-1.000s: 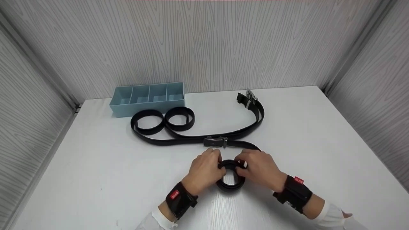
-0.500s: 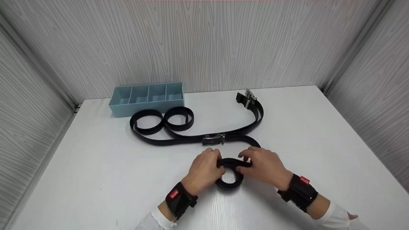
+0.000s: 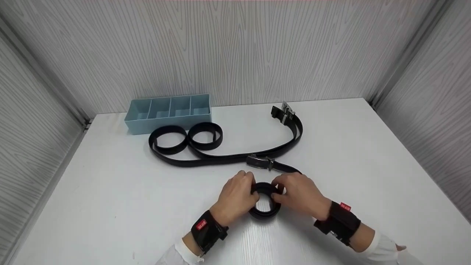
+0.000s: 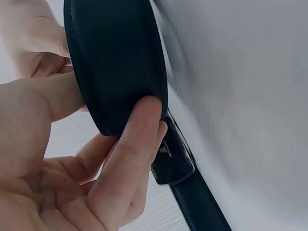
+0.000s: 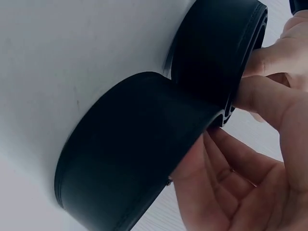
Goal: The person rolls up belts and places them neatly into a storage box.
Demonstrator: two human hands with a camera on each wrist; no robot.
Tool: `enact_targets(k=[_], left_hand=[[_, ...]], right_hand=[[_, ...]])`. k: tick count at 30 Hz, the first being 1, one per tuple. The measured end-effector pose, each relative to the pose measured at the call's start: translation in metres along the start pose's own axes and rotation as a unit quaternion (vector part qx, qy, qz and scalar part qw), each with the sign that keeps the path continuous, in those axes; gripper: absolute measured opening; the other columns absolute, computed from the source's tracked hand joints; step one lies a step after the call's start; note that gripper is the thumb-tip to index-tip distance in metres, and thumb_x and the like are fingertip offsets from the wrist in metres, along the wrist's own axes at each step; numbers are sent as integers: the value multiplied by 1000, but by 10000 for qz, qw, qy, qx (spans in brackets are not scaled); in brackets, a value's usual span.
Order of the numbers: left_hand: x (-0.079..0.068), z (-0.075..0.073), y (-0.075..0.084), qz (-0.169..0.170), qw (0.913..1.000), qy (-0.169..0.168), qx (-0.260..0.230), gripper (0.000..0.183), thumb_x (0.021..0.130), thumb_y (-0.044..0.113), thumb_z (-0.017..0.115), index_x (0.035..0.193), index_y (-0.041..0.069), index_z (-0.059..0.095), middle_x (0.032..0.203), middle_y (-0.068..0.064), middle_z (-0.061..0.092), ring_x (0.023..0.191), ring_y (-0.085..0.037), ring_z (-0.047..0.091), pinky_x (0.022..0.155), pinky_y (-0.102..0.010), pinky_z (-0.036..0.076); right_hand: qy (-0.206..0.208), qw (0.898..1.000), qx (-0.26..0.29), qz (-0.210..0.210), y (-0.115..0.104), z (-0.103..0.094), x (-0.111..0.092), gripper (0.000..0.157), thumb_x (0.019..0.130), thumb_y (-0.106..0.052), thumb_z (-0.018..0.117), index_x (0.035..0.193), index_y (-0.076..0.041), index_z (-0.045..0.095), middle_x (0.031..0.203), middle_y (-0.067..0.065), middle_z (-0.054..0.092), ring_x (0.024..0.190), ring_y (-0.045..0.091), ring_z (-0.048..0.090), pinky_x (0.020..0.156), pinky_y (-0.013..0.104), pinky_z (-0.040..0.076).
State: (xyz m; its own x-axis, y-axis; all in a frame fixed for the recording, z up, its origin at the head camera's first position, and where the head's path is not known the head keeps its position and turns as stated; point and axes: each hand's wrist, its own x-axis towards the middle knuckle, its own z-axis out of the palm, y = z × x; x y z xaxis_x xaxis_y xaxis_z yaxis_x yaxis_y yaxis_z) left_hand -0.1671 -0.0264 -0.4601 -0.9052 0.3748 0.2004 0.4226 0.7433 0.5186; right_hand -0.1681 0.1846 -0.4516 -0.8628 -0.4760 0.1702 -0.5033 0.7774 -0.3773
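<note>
Black belt is seen in the head view partly wound into a small coil, its strap on edge, at the near middle of the white table. The coil's left side is pinched by the left hand and its right side by the right hand, the thumbs set toward the ring's inside. The unwound end is led from behind the right hand to a dark buckle, laid just by 2 other black belts; whether they touch cannot be told. Those belts are curled into 2 loops at the left, with metal clasps placed at the far right. Behind the loops, a blue tray divided into 4 compartments is set near the back wall.

In the left wrist view, the coil is held between the left thumb and a finger laid on its outer face; the buckle is seen beyond.

In the right wrist view, the strap is shown curving away from the coil, with the right thumb put into the ring.
</note>
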Motion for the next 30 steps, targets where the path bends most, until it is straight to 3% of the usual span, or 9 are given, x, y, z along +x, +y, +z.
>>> enact_targets(k=[10, 21, 26, 30], left_hand=[[6, -5, 7, -175, 9988, -460, -24, 17, 80, 11, 79, 91, 8, 67, 88, 0, 56, 78, -16, 55, 67, -34, 48], [2, -4, -1, -257, 9993, -166, -220, 17, 81, 9, 78, 84, 7, 62, 84, -2, 53, 73, -18, 54, 65, -35, 47], [0, 0, -1, -225, 9997, -17, -135, 17, 80, 7, 76, 82, 6, 59, 82, -4, 51, 70, -19, 53, 63, -35, 46], [-3, 1, 1, -279, 9995, -127, -45, 17, 79, 8, 75, 82, 5, 59, 82, -5, 52, 69, -21, 54, 62, -36, 47]], right_hand=[[294, 9984, -394, -275, -2, -1, -1, 23, 82, -17, 84, 105, -15, 80, 86, -5, 68, 75, 12, 62, 58, 32, 49], [181, 9991, -71, 377, -1, -4, -6, 22, 83, -27, 85, 101, -17, 78, 87, -8, 68, 76, 9, 61, 60, 34, 50], [170, 9994, -185, 239, -2, -1, -6, 20, 82, -24, 83, 99, -14, 78, 87, -7, 70, 78, 11, 64, 61, 35, 52], [238, 9992, -306, -56, -3, 1, -4, 16, 80, -16, 80, 95, -12, 78, 86, -5, 71, 76, 10, 63, 63, 34, 52]])
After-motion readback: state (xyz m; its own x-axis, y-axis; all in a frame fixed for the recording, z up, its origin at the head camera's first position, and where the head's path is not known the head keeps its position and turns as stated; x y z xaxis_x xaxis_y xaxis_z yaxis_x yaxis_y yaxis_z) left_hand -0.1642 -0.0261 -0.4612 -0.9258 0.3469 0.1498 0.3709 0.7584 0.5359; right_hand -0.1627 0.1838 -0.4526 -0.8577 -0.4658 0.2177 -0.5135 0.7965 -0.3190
